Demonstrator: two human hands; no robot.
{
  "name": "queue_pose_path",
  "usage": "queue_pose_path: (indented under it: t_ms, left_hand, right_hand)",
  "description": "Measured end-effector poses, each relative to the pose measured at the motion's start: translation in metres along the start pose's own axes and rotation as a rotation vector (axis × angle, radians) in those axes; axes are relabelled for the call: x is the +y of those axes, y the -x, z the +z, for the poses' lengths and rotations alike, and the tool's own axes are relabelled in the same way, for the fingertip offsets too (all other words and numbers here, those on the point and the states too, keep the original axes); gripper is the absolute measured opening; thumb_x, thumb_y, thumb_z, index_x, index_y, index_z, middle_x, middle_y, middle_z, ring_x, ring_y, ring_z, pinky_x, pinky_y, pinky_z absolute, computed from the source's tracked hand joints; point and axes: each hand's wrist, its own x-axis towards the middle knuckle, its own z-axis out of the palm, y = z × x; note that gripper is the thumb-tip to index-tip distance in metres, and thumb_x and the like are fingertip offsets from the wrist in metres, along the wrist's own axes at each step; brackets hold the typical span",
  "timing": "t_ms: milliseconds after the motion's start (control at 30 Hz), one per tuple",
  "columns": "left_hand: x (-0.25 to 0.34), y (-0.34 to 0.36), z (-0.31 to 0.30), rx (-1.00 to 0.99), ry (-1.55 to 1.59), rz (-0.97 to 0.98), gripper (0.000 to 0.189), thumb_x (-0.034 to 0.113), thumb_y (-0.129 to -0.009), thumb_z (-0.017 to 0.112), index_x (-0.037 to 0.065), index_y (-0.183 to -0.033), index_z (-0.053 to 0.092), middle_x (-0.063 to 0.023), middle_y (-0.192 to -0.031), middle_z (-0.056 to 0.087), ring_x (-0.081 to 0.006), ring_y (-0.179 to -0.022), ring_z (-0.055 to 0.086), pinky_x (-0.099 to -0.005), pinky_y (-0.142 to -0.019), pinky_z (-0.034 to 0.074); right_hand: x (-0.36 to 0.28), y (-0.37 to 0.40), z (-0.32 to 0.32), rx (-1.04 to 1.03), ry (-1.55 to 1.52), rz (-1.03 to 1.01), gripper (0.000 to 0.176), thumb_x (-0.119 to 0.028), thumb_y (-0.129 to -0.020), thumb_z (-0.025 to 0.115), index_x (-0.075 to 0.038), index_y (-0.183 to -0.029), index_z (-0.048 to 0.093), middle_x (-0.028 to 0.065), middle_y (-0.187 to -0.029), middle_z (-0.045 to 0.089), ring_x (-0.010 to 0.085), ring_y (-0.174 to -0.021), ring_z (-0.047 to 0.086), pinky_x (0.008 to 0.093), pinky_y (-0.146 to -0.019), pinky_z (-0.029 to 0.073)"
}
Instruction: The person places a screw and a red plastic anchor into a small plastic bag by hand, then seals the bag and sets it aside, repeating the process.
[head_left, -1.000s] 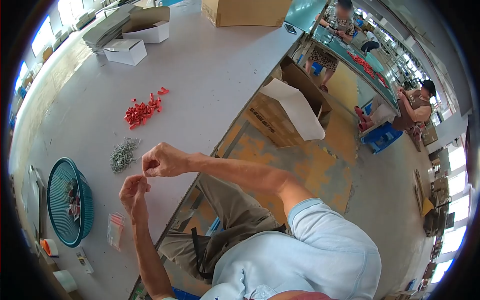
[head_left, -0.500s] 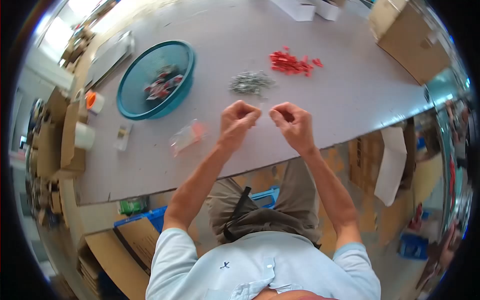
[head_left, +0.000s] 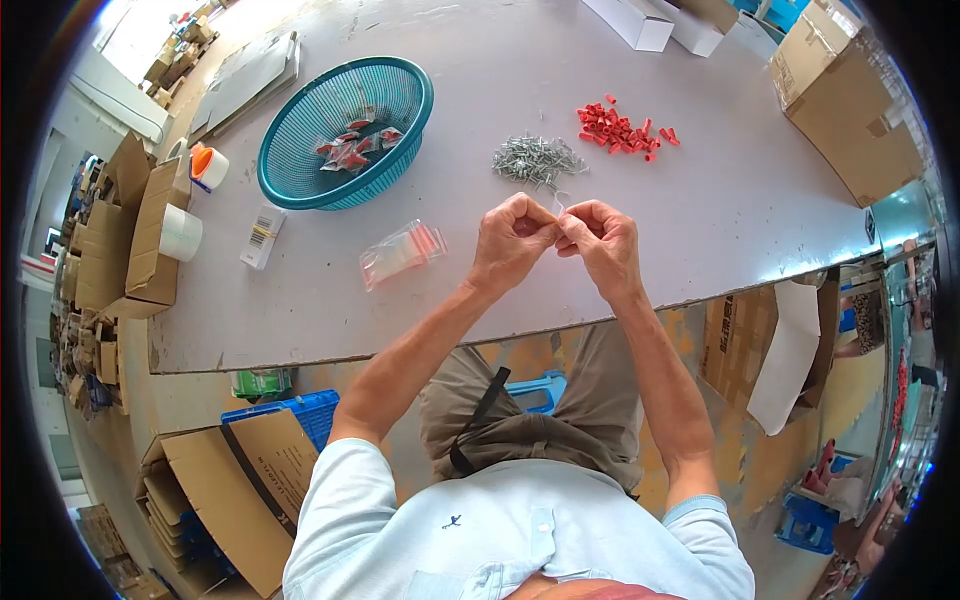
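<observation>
Both the left hand (head_left: 512, 240) and the right hand (head_left: 600, 240) are pinching a small clear bag (head_left: 558, 208) between closed fingertips, holding it just above the desk (head_left: 480, 90), near the pile of screws (head_left: 535, 160). They seem to be working its mouth apart, which is calling for a fine, steady grip.

Left hand (head_left: 512, 243) and right hand (head_left: 600, 240) meet above the grey table (head_left: 700, 230), fingertips pinching a small clear bag (head_left: 558, 207) between them. Beyond the hands: a pile of metal screws (head_left: 537, 160) and, just beside it, a pile of red plastic anchors (head_left: 622, 130). A teal basket (head_left: 300, 180) holds filled bags. One filled bag (head_left: 401, 253) lies near the left hand.
</observation>
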Motion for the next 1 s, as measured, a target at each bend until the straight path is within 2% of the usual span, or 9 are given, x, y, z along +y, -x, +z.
queue_pose_path:
  t_ms: [267, 333, 367, 467, 567, 733, 833, 933, 1000]
  left_hand:
    - [0.001, -0.001, -0.003, -0.108, 0.141, -0.087, 0.006, 0.000, -0.093, 0.075, 0.001, -0.098, 0.072, -0.0052, -0.084, 0.073, -0.0080, -0.076, 0.066, -0.0243, -0.069, 0.056]
    - [-0.001, -0.001, -0.003, -0.071, 0.044, -0.137, 0.005, -0.001, -0.094, 0.073, 0.001, -0.099, 0.071, -0.0035, -0.092, 0.070, -0.0082, -0.081, 0.065, -0.0245, -0.073, 0.056]
    - [-0.006, -0.002, 0.000, -0.072, 0.053, -0.126, 0.005, -0.001, -0.094, 0.073, 0.001, -0.099, 0.071, -0.0035, -0.092, 0.070, -0.0082, -0.081, 0.065, -0.0245, -0.073, 0.056]
    - [-0.014, -0.002, 0.008, 0.051, 0.100, 0.027, 0.006, 0.000, -0.091, 0.072, 0.000, -0.097, 0.072, -0.0011, -0.098, 0.066, -0.0083, -0.081, 0.063, -0.0231, -0.071, 0.054]
    - [-0.007, -0.003, 0.008, 0.129, 0.176, 0.141, 0.003, 0.001, -0.092, 0.072, 0.000, -0.095, 0.071, -0.0012, -0.102, 0.061, -0.0089, -0.080, 0.062, -0.0244, -0.069, 0.053]
    - [0.000, 0.005, 0.009, 0.204, -0.342, 0.245, 0.004, 0.004, -0.096, 0.069, 0.002, -0.096, 0.066, -0.0066, -0.087, 0.062, -0.0129, -0.074, 0.063, -0.0288, -0.064, 0.051]
    - [-0.004, 0.009, 0.011, 0.155, -0.174, 0.102, 0.006, 0.005, -0.098, 0.067, 0.001, -0.095, 0.064, -0.0088, -0.078, 0.064, -0.0154, -0.070, 0.065, -0.0314, -0.062, 0.051]
    - [-0.010, 0.007, 0.010, 0.135, -0.205, 0.167, 0.007, 0.006, -0.097, 0.069, 0.000, -0.100, 0.065, -0.0080, -0.077, 0.067, -0.0135, -0.069, 0.066, -0.0311, -0.062, 0.052]
    - [-0.015, 0.004, 0.009, 0.090, -0.152, 0.106, 0.008, 0.005, -0.097, 0.069, 0.000, -0.102, 0.065, -0.0068, -0.079, 0.069, -0.0120, -0.071, 0.066, -0.0295, -0.063, 0.053]
  right_hand:
    - [0.003, 0.002, -0.005, 0.004, -0.022, -0.064, 0.013, -0.009, -0.096, 0.066, 0.003, -0.095, 0.072, 0.0090, -0.079, 0.074, 0.0134, -0.070, 0.072, 0.0288, -0.063, 0.061]
    - [-0.001, 0.006, 0.002, 0.137, 0.525, -0.343, 0.005, -0.006, -0.091, 0.067, 0.000, -0.089, 0.068, 0.0104, -0.078, 0.070, 0.0192, -0.065, 0.070, 0.0341, -0.059, 0.056]
    - [-0.001, 0.006, 0.006, 0.180, 0.600, -0.495, 0.006, -0.004, -0.085, 0.068, -0.003, -0.085, 0.061, 0.0112, -0.077, 0.065, 0.0267, -0.063, 0.066, 0.0398, -0.057, 0.052]
    - [0.006, 0.000, 0.011, 0.257, 0.755, -0.618, 0.011, -0.004, -0.084, 0.068, -0.005, -0.084, 0.058, 0.0099, -0.077, 0.063, 0.0295, -0.063, 0.064, 0.0408, -0.057, 0.051]
    - [0.014, 0.003, 0.015, 0.261, 0.725, -0.567, 0.013, -0.005, -0.084, 0.069, -0.006, -0.084, 0.057, 0.0101, -0.076, 0.062, 0.0305, -0.064, 0.063, 0.0422, -0.057, 0.051]
    - [0.009, 0.007, 0.019, 0.242, 0.657, -0.551, 0.011, -0.004, -0.083, 0.069, -0.005, -0.083, 0.058, 0.0103, -0.079, 0.065, 0.0298, -0.065, 0.065, 0.0418, -0.057, 0.052]
    - [0.008, 0.009, 0.020, 0.222, 0.650, -0.535, 0.010, -0.004, -0.083, 0.069, -0.005, -0.083, 0.060, 0.0105, -0.081, 0.067, 0.0295, -0.066, 0.066, 0.0413, -0.058, 0.052]
    - [0.009, 0.010, 0.019, 0.219, 0.692, -0.540, 0.007, -0.002, -0.084, 0.068, -0.003, -0.087, 0.062, 0.0106, -0.078, 0.065, 0.0240, -0.062, 0.066, 0.0364, -0.058, 0.053]
    - [0.010, 0.014, 0.018, 0.231, 0.685, -0.528, 0.008, -0.004, -0.083, 0.069, -0.005, -0.085, 0.061, 0.0105, -0.081, 0.067, 0.0300, -0.066, 0.067, 0.0421, -0.059, 0.053]
